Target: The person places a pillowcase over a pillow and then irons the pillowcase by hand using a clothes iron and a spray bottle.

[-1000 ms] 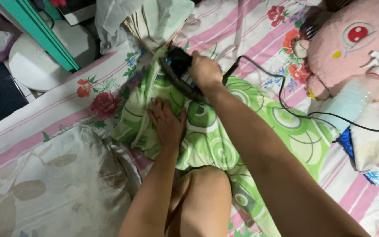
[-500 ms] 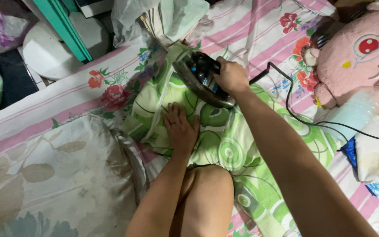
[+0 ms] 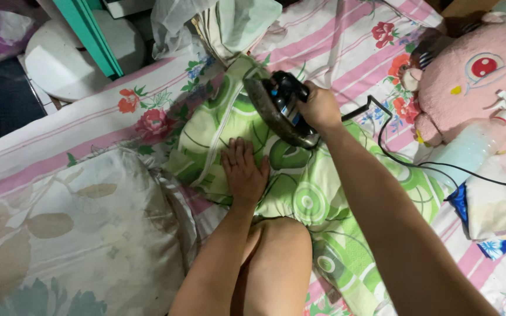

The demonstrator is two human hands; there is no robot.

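On a bed covered with a pink-striped floral sheet, a green patterned cloth lies spread out in front of the person's bent knee. The right hand is wrapped tight round the handle of a dark clothes iron, fingers curled fully about it, with no gap showing. The iron is tilted, its soleplate facing partly toward the camera, its lower edge at or just above the green cloth; whether it touches cannot be told. A black cord runs from the iron across the sheet to the right.

The left hand lies flat on the green cloth, palm down, fingers straight and close together, holding nothing and pressing on the fabric just below and to the left of the iron.

Near the right edge, a pink plush toy rests on the bed, with a clear spray bottle lying against it. A pale leaf-print pillow sits at the lower left, just beside the green cloth.
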